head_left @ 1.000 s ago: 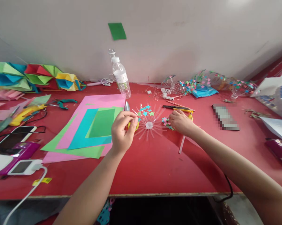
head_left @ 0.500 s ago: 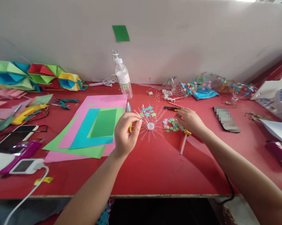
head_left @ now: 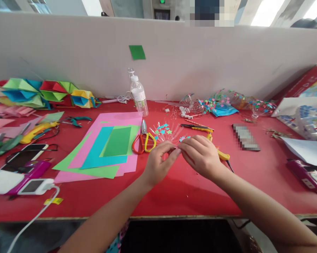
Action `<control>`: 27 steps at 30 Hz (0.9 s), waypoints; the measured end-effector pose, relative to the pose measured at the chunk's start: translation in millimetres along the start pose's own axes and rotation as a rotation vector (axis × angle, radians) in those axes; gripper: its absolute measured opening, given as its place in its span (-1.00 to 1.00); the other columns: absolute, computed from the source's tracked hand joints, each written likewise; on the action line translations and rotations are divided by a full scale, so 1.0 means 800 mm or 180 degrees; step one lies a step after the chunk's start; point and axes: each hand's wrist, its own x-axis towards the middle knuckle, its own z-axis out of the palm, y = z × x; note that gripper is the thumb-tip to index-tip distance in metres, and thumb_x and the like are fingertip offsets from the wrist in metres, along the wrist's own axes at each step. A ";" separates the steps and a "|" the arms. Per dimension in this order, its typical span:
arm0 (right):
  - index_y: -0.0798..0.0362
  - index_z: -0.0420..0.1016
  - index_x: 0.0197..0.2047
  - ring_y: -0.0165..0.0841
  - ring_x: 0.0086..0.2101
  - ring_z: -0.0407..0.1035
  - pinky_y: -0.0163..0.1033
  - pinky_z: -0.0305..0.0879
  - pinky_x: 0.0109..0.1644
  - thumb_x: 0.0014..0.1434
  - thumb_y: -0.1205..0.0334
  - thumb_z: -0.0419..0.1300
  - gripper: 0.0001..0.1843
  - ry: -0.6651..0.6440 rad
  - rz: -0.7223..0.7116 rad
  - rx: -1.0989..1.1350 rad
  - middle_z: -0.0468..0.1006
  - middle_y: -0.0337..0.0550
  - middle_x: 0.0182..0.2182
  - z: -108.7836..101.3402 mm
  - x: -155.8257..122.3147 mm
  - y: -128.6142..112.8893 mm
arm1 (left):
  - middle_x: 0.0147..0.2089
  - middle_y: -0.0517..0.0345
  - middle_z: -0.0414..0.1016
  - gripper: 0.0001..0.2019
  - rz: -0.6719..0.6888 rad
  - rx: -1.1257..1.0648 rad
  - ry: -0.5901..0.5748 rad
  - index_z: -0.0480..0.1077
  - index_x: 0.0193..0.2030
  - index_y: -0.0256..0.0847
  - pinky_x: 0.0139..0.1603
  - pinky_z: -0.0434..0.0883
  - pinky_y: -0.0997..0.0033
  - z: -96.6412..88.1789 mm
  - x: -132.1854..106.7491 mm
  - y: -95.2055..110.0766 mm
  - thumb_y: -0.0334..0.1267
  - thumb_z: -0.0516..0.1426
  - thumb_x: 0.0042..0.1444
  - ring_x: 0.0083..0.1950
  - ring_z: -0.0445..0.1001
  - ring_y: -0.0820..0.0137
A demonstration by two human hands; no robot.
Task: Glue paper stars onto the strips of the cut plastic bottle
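My left hand (head_left: pixel 161 161) and my right hand (head_left: pixel 202 154) meet over the table, fingertips pinched close together. Between the left fingers a tiny pinkish bit seems to show, too small to name; whatever the right fingers hold is hidden. Just behind them lies a clear plastic piece cut into splayed strips (head_left: pixel 162 130), with blue and green stars on it. A few loose paper stars (head_left: pixel 183 138) peek out behind my right hand, which covers the others. Scissors with red and yellow handles (head_left: pixel 143 140) lie left of the strips. Beside my right wrist is a yellow corded tool (head_left: pixel 223 155), partly covered.
Coloured paper sheets (head_left: pixel 116 144) are stacked on the left. A plastic bottle (head_left: pixel 139 98) stands near the wall. Black-and-yellow cutters (head_left: pixel 196 127) lie behind my right hand. A phone (head_left: pixel 245 137) is on the right, and star-covered clear ornaments (head_left: pixel 216 100) sit at the back.
My right hand has come left from the loose stars to meet my left hand, which has moved right and nearer the front. The scissors are now uncovered. The camera view has tilted up.
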 end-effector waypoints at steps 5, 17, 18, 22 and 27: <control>0.01 0.49 -0.13 -0.26 -0.27 0.39 -0.12 0.34 -0.20 0.27 0.36 0.04 -0.78 0.0166 -0.0173 0.0049 0.60 -0.07 -0.24 0.000 -0.002 -0.008 | -0.46 0.20 0.34 -0.76 -0.0070 -0.0202 -0.0085 0.31 -0.48 -0.19 -0.33 0.34 0.43 -0.004 0.000 0.009 -0.30 0.06 0.23 -0.38 0.35 0.43; 0.03 0.41 -0.39 -0.36 -0.33 0.39 -0.22 0.32 -0.19 0.19 0.29 0.14 -0.88 -0.0272 0.1393 0.2117 0.51 -0.20 -0.40 -0.010 -0.021 0.000 | -0.43 0.14 0.42 -0.80 -0.0069 0.0060 -0.0293 0.37 -0.42 -0.20 -0.30 0.35 0.39 0.015 -0.019 0.009 -0.29 0.07 0.24 -0.37 0.38 0.40; 0.03 0.40 -0.40 -0.37 -0.34 0.38 -0.24 0.31 -0.20 0.18 0.28 0.14 -0.89 -0.0325 0.1485 0.2218 0.50 -0.20 -0.41 -0.010 -0.021 0.002 | -0.43 0.15 0.42 -0.83 -0.0145 -0.0010 -0.0230 0.38 -0.41 -0.20 -0.30 0.36 0.39 0.016 -0.018 0.009 -0.29 0.10 0.22 -0.37 0.38 0.40; 0.04 0.37 -0.40 -0.41 -0.37 0.36 -0.28 0.28 -0.26 0.16 0.26 0.13 -0.89 -0.0402 0.1698 0.2480 0.47 -0.23 -0.42 -0.007 -0.022 0.005 | -0.43 0.16 0.45 -0.87 -0.0487 -0.0407 -0.0132 0.41 -0.41 -0.21 -0.28 0.39 0.39 0.018 -0.012 0.008 -0.27 0.16 0.15 -0.37 0.39 0.41; 0.05 0.41 -0.38 -0.41 -0.36 0.39 -0.28 0.31 -0.25 0.18 0.16 0.15 -0.84 -0.0434 0.1786 0.2726 0.51 -0.22 -0.41 -0.003 -0.020 0.012 | -0.44 0.17 0.44 -0.88 -0.0745 -0.0658 -0.0214 0.41 -0.40 -0.22 -0.31 0.39 0.42 0.019 -0.010 0.004 -0.29 0.14 0.14 -0.37 0.39 0.42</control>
